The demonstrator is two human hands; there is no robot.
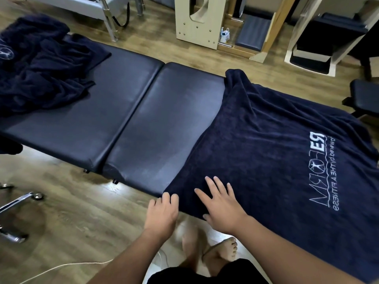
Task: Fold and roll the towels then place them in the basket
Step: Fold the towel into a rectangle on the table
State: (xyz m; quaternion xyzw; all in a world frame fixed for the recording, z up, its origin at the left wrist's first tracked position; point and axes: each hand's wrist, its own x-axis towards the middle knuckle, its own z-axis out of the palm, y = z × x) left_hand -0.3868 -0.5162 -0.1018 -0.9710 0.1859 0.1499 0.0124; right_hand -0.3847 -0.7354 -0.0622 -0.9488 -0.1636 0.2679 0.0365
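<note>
Worktop: a padded navy bench (pixel 131 111) in two cushions split by a seam, standing on a wood-look floor (pixel 67 212).
Room: pale wooden equipment frames (pixel 198 19) and dark pads along the far side.
Towel: navy towel (pixel 276 144) spread flat over the bench's right end.
Writing: white mirrored logo (pixel 326 171), lower line partly readable as "FITNESS".
Pile: crumpled navy towels (pixel 43 64) at the far left end.
Left hand: left hand (pixel 163 213) curls its fingers over the towel's near corner.
Right hand: right hand (pixel 221 206) lies flat, fingers spread, on the towel.

Looks like a fitness/physio studio. Padded treatment bench (pixel 127 111) in dark vinyl runs left to right on wood floor (pixel 67 210). Navy towel (pixel 287 152) w/ a fitness logo (print reads mirrored) drapes its right end. Exercise equipment w/ pale wood frames (pixel 196 21) stands far behind.
</note>
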